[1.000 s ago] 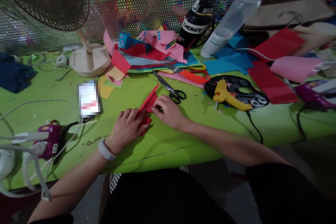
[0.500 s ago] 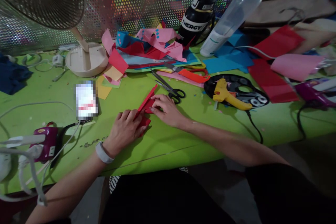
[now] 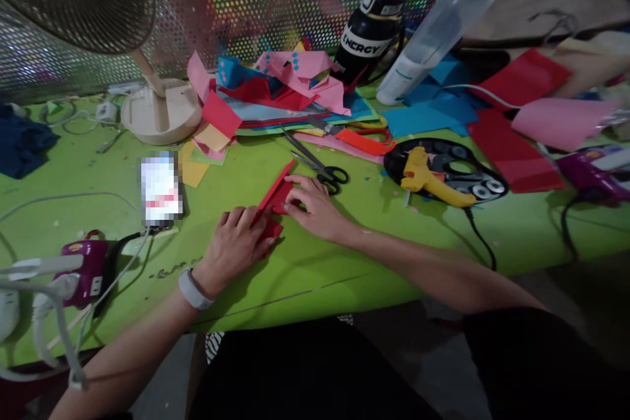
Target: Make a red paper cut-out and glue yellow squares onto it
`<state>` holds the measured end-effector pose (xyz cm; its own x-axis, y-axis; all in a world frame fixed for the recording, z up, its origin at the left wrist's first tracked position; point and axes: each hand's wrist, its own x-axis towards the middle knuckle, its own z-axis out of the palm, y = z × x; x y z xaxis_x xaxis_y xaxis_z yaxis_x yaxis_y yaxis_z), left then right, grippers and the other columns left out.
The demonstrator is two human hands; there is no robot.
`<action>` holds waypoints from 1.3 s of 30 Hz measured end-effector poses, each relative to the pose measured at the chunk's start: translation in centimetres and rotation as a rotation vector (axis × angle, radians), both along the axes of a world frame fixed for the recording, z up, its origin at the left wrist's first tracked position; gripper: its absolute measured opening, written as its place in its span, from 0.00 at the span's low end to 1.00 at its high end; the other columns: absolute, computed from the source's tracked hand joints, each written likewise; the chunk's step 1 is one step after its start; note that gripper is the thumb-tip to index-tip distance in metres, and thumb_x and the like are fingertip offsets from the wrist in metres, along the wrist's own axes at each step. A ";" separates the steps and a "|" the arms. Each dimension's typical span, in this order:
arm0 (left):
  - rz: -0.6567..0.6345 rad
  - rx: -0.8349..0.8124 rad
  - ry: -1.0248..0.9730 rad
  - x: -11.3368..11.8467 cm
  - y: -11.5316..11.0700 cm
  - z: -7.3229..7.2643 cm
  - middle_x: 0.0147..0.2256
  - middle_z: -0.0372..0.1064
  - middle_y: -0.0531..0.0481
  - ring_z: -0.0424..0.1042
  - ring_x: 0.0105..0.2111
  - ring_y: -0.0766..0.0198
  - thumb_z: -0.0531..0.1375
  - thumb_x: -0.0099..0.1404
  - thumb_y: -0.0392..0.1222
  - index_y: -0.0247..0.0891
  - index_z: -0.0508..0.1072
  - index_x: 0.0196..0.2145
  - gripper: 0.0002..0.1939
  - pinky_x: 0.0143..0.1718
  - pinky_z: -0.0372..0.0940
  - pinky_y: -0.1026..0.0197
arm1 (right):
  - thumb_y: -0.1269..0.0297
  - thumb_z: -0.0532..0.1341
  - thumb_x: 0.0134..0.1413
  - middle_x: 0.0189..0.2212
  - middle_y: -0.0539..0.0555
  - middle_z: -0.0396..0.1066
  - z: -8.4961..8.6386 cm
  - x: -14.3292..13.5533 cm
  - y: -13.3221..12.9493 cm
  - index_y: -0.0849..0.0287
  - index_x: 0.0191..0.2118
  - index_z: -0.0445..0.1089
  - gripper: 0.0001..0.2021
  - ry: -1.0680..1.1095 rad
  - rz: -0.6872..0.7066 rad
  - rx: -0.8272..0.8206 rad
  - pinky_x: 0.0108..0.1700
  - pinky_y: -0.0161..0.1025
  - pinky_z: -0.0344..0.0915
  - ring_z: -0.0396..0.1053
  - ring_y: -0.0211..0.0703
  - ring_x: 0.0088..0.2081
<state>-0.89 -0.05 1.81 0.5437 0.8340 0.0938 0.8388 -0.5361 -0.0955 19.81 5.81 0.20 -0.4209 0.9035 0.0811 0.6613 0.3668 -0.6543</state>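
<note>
Cloth (image 3: 24, 144) in dark blue lies well to the left of the scissors (image 3: 319, 168) on the green surface (image 3: 315, 269). On that same side of the scissors come a purple socket block (image 3: 89, 266), nearer the person, a fan (image 3: 115, 13), farther back, and a lit phone (image 3: 160, 187). The left hand (image 3: 231, 243), nearer the person than the scissors, has bent fingers laid over folded red paper (image 3: 276, 199); I cannot tell whether its grip pinches. That red paper rests just left of the scissors, toward the person. Loose coloured paper (image 3: 290, 100) is heaped behind the scissors. The right hand (image 3: 315, 210), close to the scissors on the near side, sets its fingertips to the red paper; pinch or press, I cannot tell. Right of the scissors are a black bottle (image 3: 364, 39), behind, and a yellow glue gun (image 3: 436, 185) on a black tray (image 3: 438, 146).
</note>
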 end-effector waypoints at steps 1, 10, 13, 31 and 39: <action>0.001 -0.001 -0.001 0.0 0.0 0.0 0.46 0.67 0.42 0.65 0.42 0.52 0.49 0.70 0.57 0.37 0.65 0.57 0.26 0.38 0.61 0.52 | 0.65 0.58 0.58 0.59 0.57 0.61 0.0 0.0 0.1 0.57 0.29 0.66 0.07 -0.013 0.010 -0.003 0.59 0.60 0.53 0.56 0.56 0.61; 0.008 -0.005 -0.011 0.0 -0.1 -0.1 0.46 0.67 0.41 0.66 0.43 0.52 0.48 0.70 0.57 0.38 0.64 0.58 0.27 0.39 0.61 0.52 | 0.65 0.57 0.58 0.62 0.59 0.56 0.0 -0.1 -0.2 0.57 0.29 0.64 0.07 -0.067 0.036 0.032 0.64 0.60 0.48 0.45 0.56 0.67; 0.005 -0.002 -0.002 0.0 -0.1 -0.1 0.47 0.67 0.41 0.65 0.43 0.53 0.49 0.70 0.57 0.38 0.64 0.58 0.27 0.39 0.61 0.52 | 0.65 0.58 0.57 0.63 0.59 0.55 0.0 -0.1 -0.2 0.57 0.29 0.64 0.06 -0.074 0.018 0.029 0.64 0.61 0.48 0.45 0.56 0.67; 0.018 -0.062 -0.045 0.0 -0.1 0.2 0.47 0.66 0.41 0.65 0.43 0.52 0.48 0.70 0.57 0.39 0.67 0.56 0.25 0.40 0.62 0.51 | 0.61 0.58 0.60 0.61 0.62 0.58 -0.4 0.2 -0.2 0.56 0.48 0.65 0.12 -0.079 0.029 0.102 0.63 0.59 0.54 0.52 0.55 0.65; 0.012 -0.049 -0.048 0.0 -0.1 0.2 0.47 0.67 0.41 0.65 0.43 0.52 0.47 0.71 0.56 0.39 0.67 0.55 0.25 0.40 0.61 0.51 | 0.64 0.55 0.62 0.62 0.60 0.57 0.3 0.2 -0.4 0.55 0.40 0.68 0.06 -0.146 0.117 0.150 0.66 0.59 0.48 0.49 0.53 0.67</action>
<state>-0.88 -0.12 1.96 0.5291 0.8449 0.0785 0.8484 -0.5286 -0.0291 20.02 5.43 0.47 -0.5394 0.8301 0.1411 0.6922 0.5326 -0.4871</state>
